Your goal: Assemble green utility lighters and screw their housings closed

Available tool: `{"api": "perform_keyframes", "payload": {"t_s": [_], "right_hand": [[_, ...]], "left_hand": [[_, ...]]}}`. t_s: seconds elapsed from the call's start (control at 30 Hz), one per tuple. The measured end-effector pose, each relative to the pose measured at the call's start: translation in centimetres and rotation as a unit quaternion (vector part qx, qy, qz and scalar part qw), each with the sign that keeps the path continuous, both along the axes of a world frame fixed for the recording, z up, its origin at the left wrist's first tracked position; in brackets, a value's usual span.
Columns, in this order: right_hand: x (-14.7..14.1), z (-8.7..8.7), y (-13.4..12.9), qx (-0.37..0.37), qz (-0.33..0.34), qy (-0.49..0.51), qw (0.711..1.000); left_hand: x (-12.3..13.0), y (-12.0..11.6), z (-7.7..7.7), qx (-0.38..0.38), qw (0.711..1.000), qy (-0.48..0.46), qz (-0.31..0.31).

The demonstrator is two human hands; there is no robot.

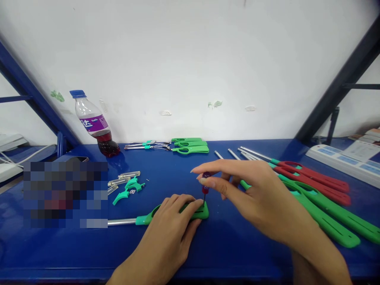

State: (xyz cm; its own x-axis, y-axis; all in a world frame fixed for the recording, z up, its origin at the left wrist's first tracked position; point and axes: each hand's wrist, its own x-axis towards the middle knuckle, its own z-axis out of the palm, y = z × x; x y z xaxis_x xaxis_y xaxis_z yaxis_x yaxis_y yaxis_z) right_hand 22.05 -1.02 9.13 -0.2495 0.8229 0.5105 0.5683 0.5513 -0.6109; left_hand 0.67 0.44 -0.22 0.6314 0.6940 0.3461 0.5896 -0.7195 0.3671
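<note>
A green lighter [202,211] with a long metal tube lies flat on the blue table [225,253], its tube pointing left. My left hand [173,221] is closed over its handle and presses it down. Between the thumb and fingers of my right hand [246,194] is a small screwdriver [205,188] with a dark red handle, held upright. Its thin shaft meets the handle near the right end. The exact contact at the tip is too small to make out.
Red lighters [314,182] and green lighters [329,225] lie at the right, near a white power strip [341,162]. Green handles [191,149] with metal parts lie at the back. Teal pieces [121,196], clear tubes [129,174] and a drink bottle [96,122] are at the left.
</note>
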Motion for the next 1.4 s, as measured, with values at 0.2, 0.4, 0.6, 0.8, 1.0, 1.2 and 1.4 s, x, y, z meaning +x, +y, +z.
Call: {"api": "perform_keyframes", "payload": {"t_s": [0.2, 0.4, 0.6, 0.8, 1.0, 1.2, 1.4], "right_hand": [[-0.03, -0.32, 0.38, 0.102, -0.07, -0.044, 0.991], [0.05, -0.93, 0.8, 0.15, -0.092, -0.086, 0.981], [0.01, -0.56, 0.3, 0.116, -0.014, -0.049, 0.992], [-0.15, -0.45, 0.5, 0.109, -0.03, -0.049, 0.992], [-0.14, -0.23, 0.41, 0.123, -0.047, -0.034, 0.991], [-0.23, -0.1, 0.24, 0.117, -0.06, -0.034, 0.991], [-0.41, -0.35, 0.34, 0.117, -0.069, -0.033, 0.99]], "left_hand": [[0.08, 0.1, 0.06, -0.001, 1.0, -0.003, -0.001], [-0.15, -0.12, -0.19, 0.003, 1.0, -0.002, 0.001], [-0.2, -0.04, -0.17, 0.003, 1.0, -0.001, 0.001], [0.03, 0.16, -0.15, 0.004, 1.0, -0.002, 0.001], [-0.05, 0.02, -0.03, 0.001, 1.0, 0.0, -0.002], [-0.01, -0.02, 0.02, -0.002, 1.0, 0.0, 0.0], [-0.18, -0.11, -0.08, -0.005, 1.0, 0.0, 0.001]]}}
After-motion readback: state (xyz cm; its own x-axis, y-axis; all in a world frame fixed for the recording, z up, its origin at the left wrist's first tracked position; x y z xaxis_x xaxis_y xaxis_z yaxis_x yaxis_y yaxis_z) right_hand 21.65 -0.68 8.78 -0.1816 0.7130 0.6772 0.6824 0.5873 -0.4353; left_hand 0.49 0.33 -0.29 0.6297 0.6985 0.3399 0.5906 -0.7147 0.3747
